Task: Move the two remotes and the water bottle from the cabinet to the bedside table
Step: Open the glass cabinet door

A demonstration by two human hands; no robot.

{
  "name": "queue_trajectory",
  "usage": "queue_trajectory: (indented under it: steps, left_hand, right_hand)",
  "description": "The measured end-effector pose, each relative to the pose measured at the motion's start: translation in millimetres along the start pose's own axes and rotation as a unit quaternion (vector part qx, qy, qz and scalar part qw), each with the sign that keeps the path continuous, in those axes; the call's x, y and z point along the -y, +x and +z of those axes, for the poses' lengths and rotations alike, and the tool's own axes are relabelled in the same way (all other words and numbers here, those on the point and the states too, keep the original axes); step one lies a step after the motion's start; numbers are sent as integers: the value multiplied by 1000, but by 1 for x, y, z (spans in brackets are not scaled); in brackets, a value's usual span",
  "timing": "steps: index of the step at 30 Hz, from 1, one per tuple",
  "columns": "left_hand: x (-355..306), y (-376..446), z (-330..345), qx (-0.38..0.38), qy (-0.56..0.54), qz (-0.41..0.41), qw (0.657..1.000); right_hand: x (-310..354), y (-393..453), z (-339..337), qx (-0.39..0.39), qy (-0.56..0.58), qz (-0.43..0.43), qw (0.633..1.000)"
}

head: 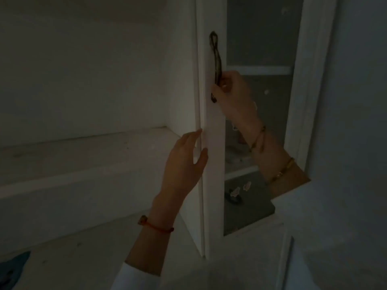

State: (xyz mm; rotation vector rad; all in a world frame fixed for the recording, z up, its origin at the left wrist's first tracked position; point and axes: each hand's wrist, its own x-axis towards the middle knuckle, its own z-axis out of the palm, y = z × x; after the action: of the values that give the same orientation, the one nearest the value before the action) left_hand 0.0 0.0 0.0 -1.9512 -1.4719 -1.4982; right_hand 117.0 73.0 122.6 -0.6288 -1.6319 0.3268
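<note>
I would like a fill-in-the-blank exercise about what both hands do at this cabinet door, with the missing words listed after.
1. The right hand grips the dark ____ of the door.
2. The left hand touches the door's ____ with open fingers.
3. The left wrist wears a ____ bracelet.
4. The door's panes are made of ____.

Missing words: handle; edge; red; glass

The cabinet door (213, 164) is showing a smooth, matt white painted frame, looking like wood. On it, the handle (215, 57) is looking like dark, aged metal with a dull shine. To the right of the handle, the glass panel (259, 34) is appearing grey and cloudy. Below the handle, a red cord bracelet (156, 226) is looking like woven thread, and right of it a bangle (282, 171) is shining like gold metal.
</note>
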Motion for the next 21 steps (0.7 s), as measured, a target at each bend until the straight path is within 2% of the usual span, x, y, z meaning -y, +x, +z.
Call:
queue_trajectory:
  steps: [7, 11, 15, 18, 21]
  left_hand:
    - [-3, 0, 7, 6, -4, -13, 1000]
    - [-11, -2, 9, 12, -15, -22, 1000]
    - [-15, -7, 10, 16, -32, -25, 999]
    - [-32, -11, 11, 25, -79, 41, 996]
    - [-58, -17, 20, 48, -99, 107, 988]
  right_hand:
    - [5, 8, -7, 42, 20, 54, 997]
    - [11, 8, -7, 29, -2, 50, 998]
    - [15, -1, -20, -17, 13, 57, 998]
    - [23, -19, -59, -46, 24, 26, 998]
    - [33, -37, -99, -41, 19, 19, 999]
